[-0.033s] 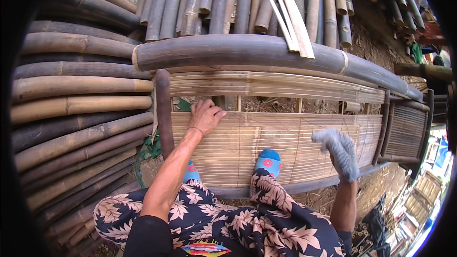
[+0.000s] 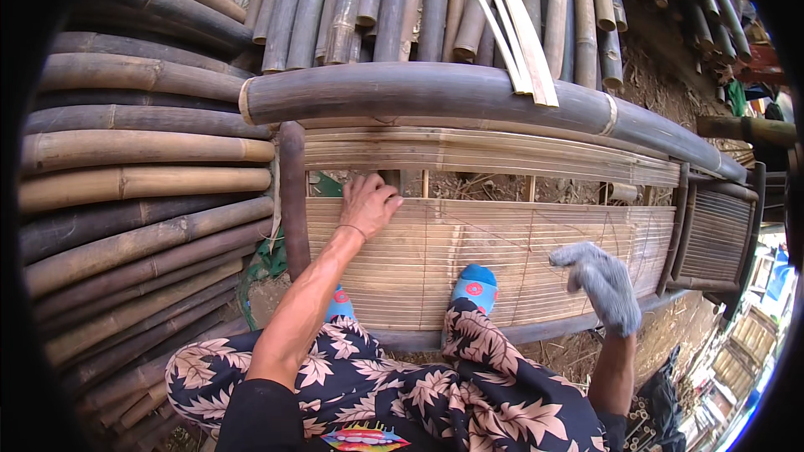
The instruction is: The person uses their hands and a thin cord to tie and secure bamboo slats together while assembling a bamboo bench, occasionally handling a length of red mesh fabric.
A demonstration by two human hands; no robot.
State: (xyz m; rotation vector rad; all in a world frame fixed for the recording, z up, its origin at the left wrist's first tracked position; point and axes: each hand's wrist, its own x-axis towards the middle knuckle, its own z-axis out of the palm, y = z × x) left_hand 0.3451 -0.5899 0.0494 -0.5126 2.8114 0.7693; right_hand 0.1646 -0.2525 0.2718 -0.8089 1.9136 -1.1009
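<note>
My bare left hand point(image 2: 368, 203) is at the far edge of a bamboo slat panel point(image 2: 377, 268), by the gap that splits the panel. Its fingers are bent and closed; what they pinch is hidden. To the right, my right hand point(image 2: 601, 285), in a grey knitted glove, is raised over the slats, fingers pointing left. A thin dark cord point(image 2: 494, 237) runs across the slats from near my left hand toward the gloved fingertips, which seem closed on it. Rows of similar dark cord cross the slats. My socked feet point(image 2: 475, 287) rest on the panel.
A thick dark bamboo pole point(image 2: 377, 92) spans the frame's far side, with pale split strips point(image 2: 528, 59) lying over it. Bamboo poles point(image 2: 151, 146) are stacked at left, and more point(image 2: 389, 8) lie beyond. A smaller slatted section point(image 2: 716, 230) adjoins at right.
My gloved right hand has shifted slightly right and down, and its outline is sharper. My left hand stays at the slat edge. The whole view has moved a little.
</note>
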